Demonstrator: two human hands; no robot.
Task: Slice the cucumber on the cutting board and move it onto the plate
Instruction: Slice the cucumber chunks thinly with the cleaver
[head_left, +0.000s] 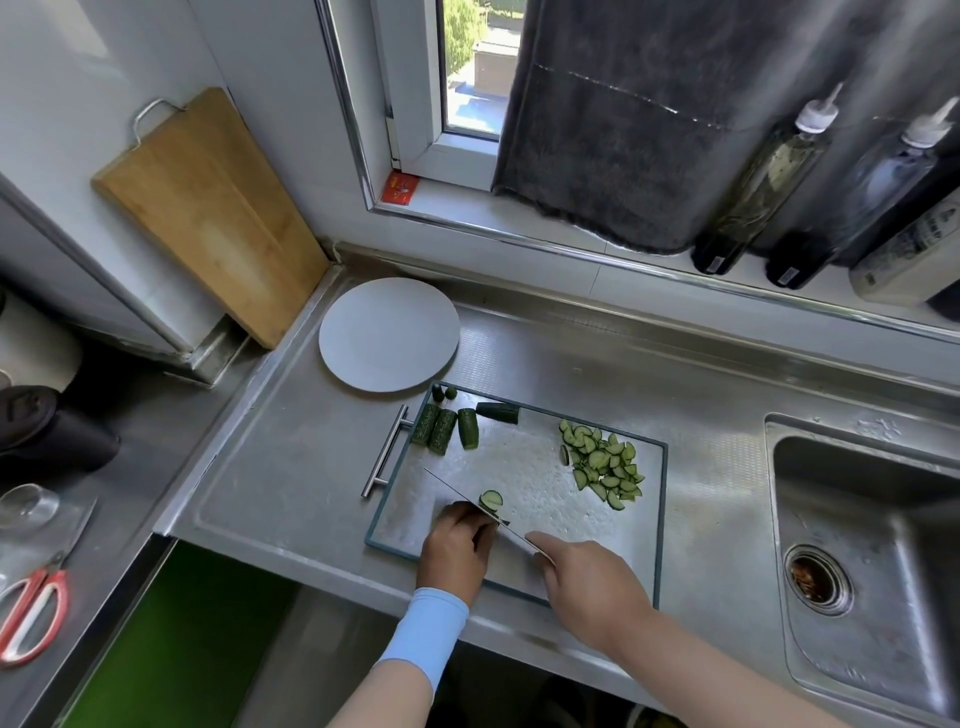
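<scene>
We are mid-slice near the worktop's (623, 374) front edge: our left hand (457, 545) curls over a cucumber piece (491, 500) on the cutting board (519, 467), our right hand (592, 587) grips the knife (457, 492). Next come thin, steady cuts; more chunks (447, 428) wait, and the plate (389, 335) holds nothing.

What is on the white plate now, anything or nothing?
Empty: the plate shows only bare white; the slices lie on the cutting board.

sleeve (428, 639): light blue, plain and smooth, hugging the left forearm from the wrist upward and ending in a straight edge.
left hand (454, 545): showing bare beyond the cuff.
right hand (592, 597): showing bare, the forearm behind it running uncovered to the frame's edge.
</scene>
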